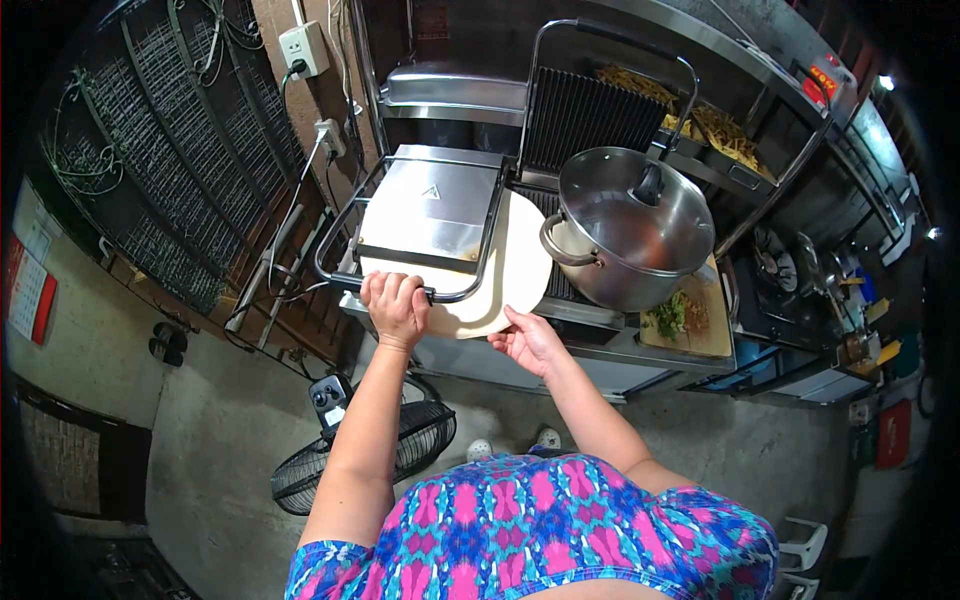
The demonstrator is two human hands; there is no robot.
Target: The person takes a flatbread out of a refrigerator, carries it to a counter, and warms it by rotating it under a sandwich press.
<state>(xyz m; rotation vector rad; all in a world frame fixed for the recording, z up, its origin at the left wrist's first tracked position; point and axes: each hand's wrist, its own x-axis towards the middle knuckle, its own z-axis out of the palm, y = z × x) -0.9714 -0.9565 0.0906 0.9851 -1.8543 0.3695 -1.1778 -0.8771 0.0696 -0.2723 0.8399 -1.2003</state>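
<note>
My left hand (398, 308) is wrapped round the black front handle of a steel contact grill (432, 205), whose lid lies low over a large round tortilla (522, 262). The tortilla is pale and floppy, and it sticks out well past the lid on the right and front. At its front right edge my right hand (530, 342) is closed on the rim, thumb on top and fingers beneath. To the right, a big steel pot (640, 225) with a glass lid sits on a second grill, whose ribbed upper plate (598, 118) stands raised. Something reddish shows through the pot's glass.
A wooden board (712, 335) with chopped greens and meat lies right of the pot. Trays of fries (728, 135) stand behind it. A stove (785, 270) is at the right. On the floor stands a black fan (425, 440); cords hang from the wall outlet (304, 48).
</note>
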